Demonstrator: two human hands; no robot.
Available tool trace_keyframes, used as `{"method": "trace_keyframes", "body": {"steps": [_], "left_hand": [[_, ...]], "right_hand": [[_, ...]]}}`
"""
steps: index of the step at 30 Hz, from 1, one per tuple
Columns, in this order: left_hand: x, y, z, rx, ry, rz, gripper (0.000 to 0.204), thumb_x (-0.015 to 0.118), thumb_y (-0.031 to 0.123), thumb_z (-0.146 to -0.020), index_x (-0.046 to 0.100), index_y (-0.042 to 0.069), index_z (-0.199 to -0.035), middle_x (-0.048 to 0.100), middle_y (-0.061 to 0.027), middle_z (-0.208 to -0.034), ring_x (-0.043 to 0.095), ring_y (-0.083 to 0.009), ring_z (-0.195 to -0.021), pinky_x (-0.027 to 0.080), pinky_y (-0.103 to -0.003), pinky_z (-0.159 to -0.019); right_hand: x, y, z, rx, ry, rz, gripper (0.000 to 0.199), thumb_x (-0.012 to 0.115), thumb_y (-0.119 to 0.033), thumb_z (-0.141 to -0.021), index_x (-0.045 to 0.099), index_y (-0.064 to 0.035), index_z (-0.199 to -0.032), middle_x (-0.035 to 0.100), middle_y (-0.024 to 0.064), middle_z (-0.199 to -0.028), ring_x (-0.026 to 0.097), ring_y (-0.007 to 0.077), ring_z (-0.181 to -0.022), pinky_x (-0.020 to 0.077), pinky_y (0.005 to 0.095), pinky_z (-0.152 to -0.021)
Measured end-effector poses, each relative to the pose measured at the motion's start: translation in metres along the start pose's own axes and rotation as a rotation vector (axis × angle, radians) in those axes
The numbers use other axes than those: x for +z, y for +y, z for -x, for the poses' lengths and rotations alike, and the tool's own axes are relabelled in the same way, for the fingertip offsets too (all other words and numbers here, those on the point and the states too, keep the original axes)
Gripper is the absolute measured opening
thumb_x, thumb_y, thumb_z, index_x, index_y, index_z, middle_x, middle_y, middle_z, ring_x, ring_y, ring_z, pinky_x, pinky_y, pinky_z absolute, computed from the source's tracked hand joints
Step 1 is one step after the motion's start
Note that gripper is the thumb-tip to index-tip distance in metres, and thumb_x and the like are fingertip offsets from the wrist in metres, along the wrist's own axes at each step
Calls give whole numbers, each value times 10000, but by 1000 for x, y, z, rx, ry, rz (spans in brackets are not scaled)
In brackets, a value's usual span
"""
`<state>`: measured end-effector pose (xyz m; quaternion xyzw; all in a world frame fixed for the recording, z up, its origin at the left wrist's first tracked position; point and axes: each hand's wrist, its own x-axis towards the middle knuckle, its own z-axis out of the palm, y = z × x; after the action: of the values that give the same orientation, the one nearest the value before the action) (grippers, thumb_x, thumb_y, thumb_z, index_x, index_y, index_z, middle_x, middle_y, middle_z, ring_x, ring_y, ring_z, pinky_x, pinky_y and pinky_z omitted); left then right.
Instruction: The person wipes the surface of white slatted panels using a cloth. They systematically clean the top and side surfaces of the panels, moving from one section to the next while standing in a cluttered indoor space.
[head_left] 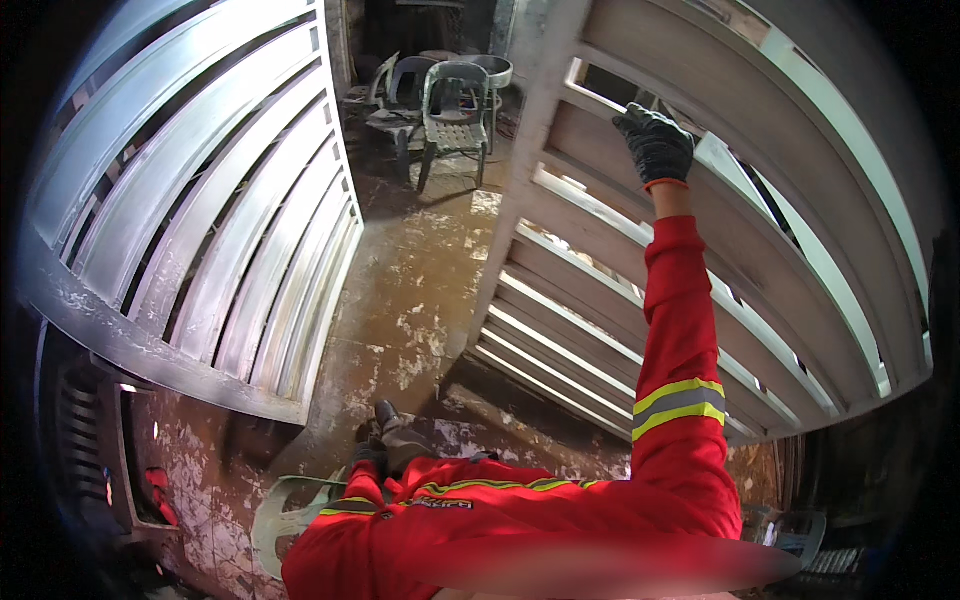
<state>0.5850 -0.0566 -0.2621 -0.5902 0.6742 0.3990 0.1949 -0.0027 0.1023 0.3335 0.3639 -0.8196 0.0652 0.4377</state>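
Right hand (655,143), in your dark knit glove, presses curled fingers on the grey slatted metal gate panel (600,260) near its upper edge; left hand unseen.

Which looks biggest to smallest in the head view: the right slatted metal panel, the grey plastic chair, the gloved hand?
1. Right slatted metal panel
2. Grey plastic chair, though it stands farther off
3. Gloved right hand

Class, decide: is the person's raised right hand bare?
No, the right hand wears a dark work glove as it reaches up to the slatted metal gate panel.
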Motion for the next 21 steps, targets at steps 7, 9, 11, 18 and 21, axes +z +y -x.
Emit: {"method": "trace_keyframes", "body": {"steps": [7, 9, 11, 18, 21], "left_hand": [[-66, -4, -45, -59, 38, -155, 370, 428, 360, -836, 622, 121, -1043, 578, -210, -1137, 566, -389, -1039, 463, -479, -847], [-103, -20, -69, -48, -32, -236, 445, 464, 411, -794, 603, 133, -1113, 567, -191, -1177, 567, -340, -1065, 456, -447, -873], [-122, -54, -147, -27, -99, -354, 462, 502, 418, -779, 597, 123, -1121, 572, -174, -1179, 574, -316, -1062, 458, -419, -877], [-256, -17, -261, 103, 197, -122, 515, 736, 384, -631, 644, 43, -1005, 653, -169, -995, 628, -313, -933, 491, -392, -832], [-291, 60, -273, 115, 178, 12, 558, 740, 414, -622, 639, 28, -1012, 642, -188, -1020, 618, -328, -959, 486, -394, -846]], "right_hand": [[23, -78, -76, 110, -298, -75, 500, 601, -561, -741, 629, -72, -843, 641, 165, -824, 609, 347, -843, 469, 450, -733], [6, -102, -71, 180, -255, -107, 471, 597, -540, -757, 618, -76, -833, 634, 165, -799, 605, 347, -831, 464, 439, -734], [25, -98, -49, 68, 36, 102, 400, 579, -470, -799, 608, -73, -835, 617, 135, -775, 590, 335, -768, 455, 432, -705], [35, -160, -48, 48, 349, 333, 238, 629, -260, -797, 620, -42, -892, 625, 145, -902, 566, 321, -951, 393, 439, -899], [23, -185, 1, 304, 20, 22, 303, 607, -170, -822, 598, -24, -1088, 601, 152, -1114, 534, 313, -1076, 358, 413, -982]]}}
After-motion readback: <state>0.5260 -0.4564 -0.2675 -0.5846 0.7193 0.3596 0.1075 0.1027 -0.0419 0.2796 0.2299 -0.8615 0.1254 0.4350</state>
